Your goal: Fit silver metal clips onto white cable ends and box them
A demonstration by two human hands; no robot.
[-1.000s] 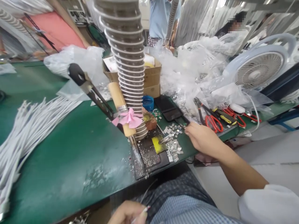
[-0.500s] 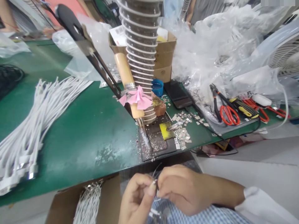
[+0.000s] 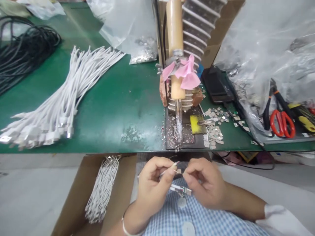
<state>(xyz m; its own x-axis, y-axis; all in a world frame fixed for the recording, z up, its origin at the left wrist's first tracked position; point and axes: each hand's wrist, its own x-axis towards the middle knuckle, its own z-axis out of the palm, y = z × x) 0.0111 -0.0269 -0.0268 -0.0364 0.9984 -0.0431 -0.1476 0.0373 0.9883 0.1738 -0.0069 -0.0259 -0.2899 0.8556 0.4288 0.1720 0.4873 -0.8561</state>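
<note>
My left hand [image 3: 154, 185] is closed, pinching a thin white cable [image 3: 176, 164] whose bared wire ends poke out past the thumb. Just below the thumb hangs a white cable end with a small metal connector [image 3: 188, 191], over the blue checked apron [image 3: 169, 213]. Close by on the right, my right hand [image 3: 206, 183] is closed in a pinch at the tip of a fine wire; what lies between its fingertips is too small to make out. Above both hands, a soldering iron [image 3: 176, 42] with a wooden handle and pink cloth tied on points down over a dark, solder-specked plate [image 3: 185, 137].
A bundle of white cables [image 3: 66, 85] and black cables [image 3: 27, 49] lie on the green table [image 3: 115, 108]. Small metal connectors [image 3: 214, 136] are scattered near a yellow sponge [image 3: 196, 124]. Red-handled scissors [image 3: 282, 124] and a phone [image 3: 218, 86] are rightward. A cardboard box [image 3: 71, 200] stands below.
My hands have drawn apart, the right one moving rightward from the left. A connector end now shows below the left thumb. The head view has swung leftward and down.
</note>
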